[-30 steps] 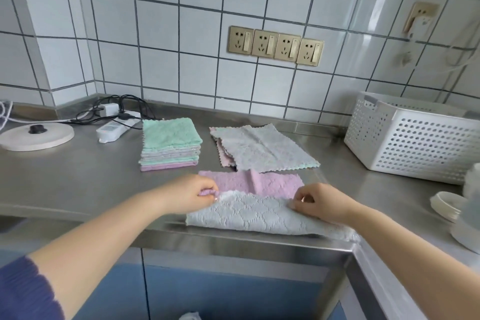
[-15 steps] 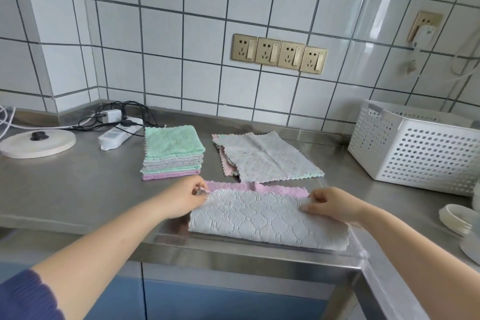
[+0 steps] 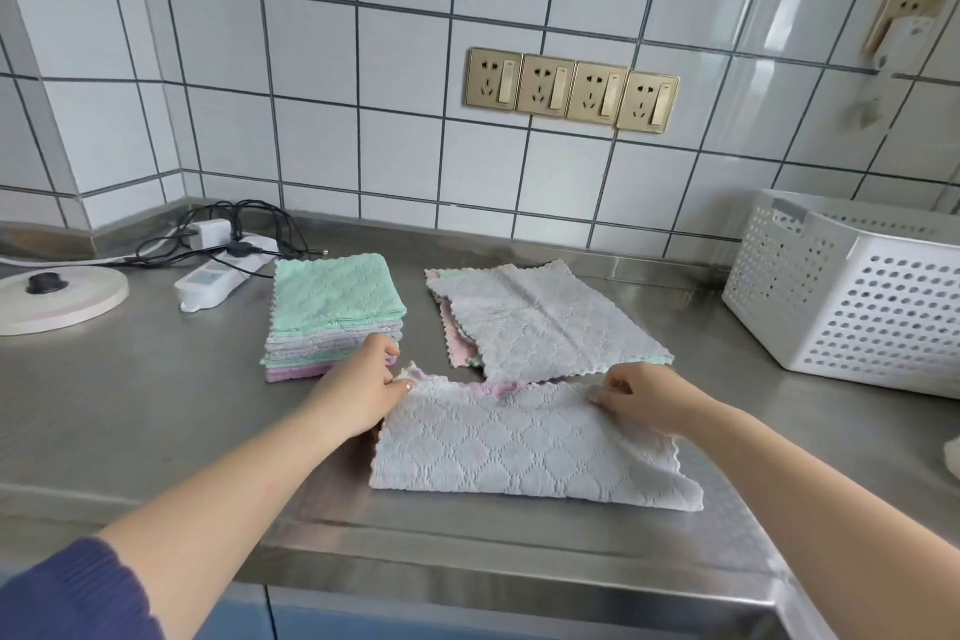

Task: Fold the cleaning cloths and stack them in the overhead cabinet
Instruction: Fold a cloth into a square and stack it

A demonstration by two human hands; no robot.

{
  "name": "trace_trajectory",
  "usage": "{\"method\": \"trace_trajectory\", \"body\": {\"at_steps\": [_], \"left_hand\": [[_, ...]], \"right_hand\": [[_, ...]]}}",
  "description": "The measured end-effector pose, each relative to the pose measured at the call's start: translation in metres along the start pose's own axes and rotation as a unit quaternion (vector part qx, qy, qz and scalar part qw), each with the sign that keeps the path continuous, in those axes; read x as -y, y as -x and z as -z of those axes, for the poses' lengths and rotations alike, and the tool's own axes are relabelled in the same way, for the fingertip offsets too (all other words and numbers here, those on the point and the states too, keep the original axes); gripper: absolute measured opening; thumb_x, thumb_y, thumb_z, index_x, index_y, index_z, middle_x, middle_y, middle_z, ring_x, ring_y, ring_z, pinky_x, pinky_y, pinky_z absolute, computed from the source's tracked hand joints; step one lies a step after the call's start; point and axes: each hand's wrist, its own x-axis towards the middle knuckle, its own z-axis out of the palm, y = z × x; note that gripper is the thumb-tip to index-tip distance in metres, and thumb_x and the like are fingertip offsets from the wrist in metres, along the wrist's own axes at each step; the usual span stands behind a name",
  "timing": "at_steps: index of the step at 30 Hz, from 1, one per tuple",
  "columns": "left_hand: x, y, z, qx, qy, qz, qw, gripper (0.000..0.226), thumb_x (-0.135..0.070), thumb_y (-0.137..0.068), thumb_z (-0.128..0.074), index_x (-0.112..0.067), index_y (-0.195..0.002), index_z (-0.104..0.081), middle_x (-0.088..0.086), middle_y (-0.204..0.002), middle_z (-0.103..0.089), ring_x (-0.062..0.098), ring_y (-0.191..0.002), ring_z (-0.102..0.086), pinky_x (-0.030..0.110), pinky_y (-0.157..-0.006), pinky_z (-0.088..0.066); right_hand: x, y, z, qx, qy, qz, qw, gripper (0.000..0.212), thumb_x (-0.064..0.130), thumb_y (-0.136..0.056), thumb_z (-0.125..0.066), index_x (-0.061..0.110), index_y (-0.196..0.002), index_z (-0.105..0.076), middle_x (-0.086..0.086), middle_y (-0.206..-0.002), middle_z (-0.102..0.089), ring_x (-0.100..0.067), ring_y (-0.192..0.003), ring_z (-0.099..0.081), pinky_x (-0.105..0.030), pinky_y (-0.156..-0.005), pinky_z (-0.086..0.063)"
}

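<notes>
Currently the cloth being folded (image 3: 524,447) lies flat on the desk (image 3: 130,411) between my two hands, doubled over once, grey face up, with a strip of its pink face showing along the far edge. My left hand (image 3: 363,392) pinches the far left corner of the upper layer; my right hand (image 3: 644,395) pinches the far right corner, fingers curled onto the scalloped hem. Both hands are therefore grasping the cloth, not released.

Handling, as a judgement: the cloth looks thin, quilted and limp. It should weigh almost nothing, drape the moment it is lifted, and slide easily on the steel. It carries no stiffness of its own, so edges must be aligned by hand. Take hold at the corners or along the hem, two points at once, and keep the layers pinched together so they do not shear apart. It is not fragile.

Just beyond my left hand stands the stack of folded cloths (image 3: 335,312), green on top, touching or nearly touching my knuckles. Beyond my right hand lies a loose pile of unfolded cloths (image 3: 545,322), grey uppermost. Farther right of my right hand sits a white perforated basket (image 3: 852,296). Farther left of my left hand are a power strip (image 3: 213,278) with cables and a round white base (image 3: 57,296). The overhead cabinet is not in view.
</notes>
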Motion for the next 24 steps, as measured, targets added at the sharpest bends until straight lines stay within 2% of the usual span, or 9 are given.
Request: {"method": "trace_trajectory", "body": {"at_steps": [3, 7, 11, 14, 16, 18, 21, 24], "left_hand": [[0.002, -0.005, -0.002, -0.012, 0.002, 0.005, 1.0, 0.041, -0.03, -0.09, -0.058, -0.016, -0.123, -0.038, 0.0, -0.086, -0.063, 0.015, -0.07, -0.058, 0.03, -0.059, -0.042], [0.005, -0.007, -0.004, -0.041, -0.007, -0.007, 0.999, 0.035, -0.025, -0.091, -0.055, -0.015, -0.121, -0.039, 0.001, -0.078, -0.061, 0.022, -0.071, -0.061, 0.041, -0.072, -0.051], [0.006, -0.008, -0.006, -0.044, -0.019, -0.002, 0.999, 0.033, -0.024, -0.092, -0.053, -0.017, -0.12, -0.039, 0.006, -0.085, -0.062, 0.022, -0.068, -0.058, 0.036, -0.065, -0.047], [0.001, -0.01, -0.007, -0.044, -0.04, -0.002, 0.998, 0.037, -0.026, -0.092, -0.054, -0.012, -0.123, -0.04, 0.009, -0.093, -0.062, 0.021, -0.077, -0.056, 0.032, -0.065, -0.043], [-0.002, -0.011, -0.007, -0.036, -0.048, 0.0, 0.998, 0.04, -0.028, -0.091, -0.056, -0.011, -0.123, -0.039, 0.002, -0.093, -0.058, 0.02, -0.088, -0.059, 0.032, -0.072, -0.046], [-0.005, -0.01, -0.006, -0.025, -0.049, 0.004, 0.998, 0.045, -0.031, -0.09, -0.058, -0.011, -0.125, -0.038, -0.002, -0.094, -0.056, 0.019, -0.089, -0.058, 0.03, -0.072, -0.044], [-0.011, -0.001, 0.001, -0.029, -0.082, 0.001, 0.996, 0.054, -0.04, -0.088, -0.057, -0.015, -0.131, -0.035, -0.001, -0.105, -0.057, 0.017, -0.091, -0.057, 0.03, -0.07, -0.042], [-0.025, 0.013, 0.003, -0.084, -0.22, -0.081, 0.969, 0.051, -0.042, -0.092, -0.048, -0.018, -0.136, -0.035, 0.001, -0.13, -0.045, 0.021, -0.116, -0.051, 0.034, -0.089, -0.042]], "right_hand": [[-0.002, -0.006, -0.002, 0.004, 0.002, 0.004, 1.0, 0.031, 0.049, -0.09, -0.052, 0.022, -0.074, -0.049, 0.01, -0.07, -0.05, -0.011, -0.069, -0.045, -0.02, -0.057, -0.032], [-0.006, -0.008, -0.005, -0.01, -0.015, -0.003, 1.0, 0.031, 0.045, -0.093, -0.049, 0.018, -0.077, -0.052, 0.005, -0.075, -0.055, -0.011, -0.069, -0.046, -0.023, -0.057, -0.032], [-0.008, -0.009, -0.008, -0.026, -0.027, -0.014, 0.999, 0.036, 0.045, -0.092, -0.051, 0.01, -0.09, -0.061, -0.002, -0.087, -0.063, -0.017, -0.079, -0.053, -0.027, -0.063, -0.037], [-0.005, -0.012, -0.011, -0.024, -0.021, -0.028, 0.999, 0.034, 0.046, -0.089, -0.054, 0.014, -0.079, -0.058, 0.003, -0.078, -0.059, -0.017, -0.078, -0.054, -0.029, -0.065, -0.04], [-0.004, -0.014, -0.012, -0.018, -0.018, -0.036, 0.999, 0.033, 0.047, -0.088, -0.055, 0.017, -0.075, -0.055, 0.005, -0.073, -0.056, -0.016, -0.075, -0.053, -0.029, -0.063, -0.038], [-0.003, -0.014, -0.012, -0.018, -0.01, -0.044, 0.999, 0.031, 0.047, -0.088, -0.056, 0.018, -0.078, -0.056, 0.005, -0.075, -0.057, -0.016, -0.076, -0.053, -0.028, -0.063, -0.039], [0.0, -0.008, -0.009, -0.064, 0.005, -0.053, 0.996, 0.021, 0.04, -0.089, -0.052, 0.022, -0.097, -0.062, 0.003, -0.098, -0.065, -0.016, -0.085, -0.056, -0.03, -0.071, -0.047], [0.012, 0.003, -0.007, -0.147, 0.02, -0.015, 0.989, 0.033, 0.042, -0.093, -0.048, 0.024, -0.118, -0.059, 0.001, -0.124, -0.055, -0.02, -0.109, -0.055, -0.034, -0.088, -0.047]]}}
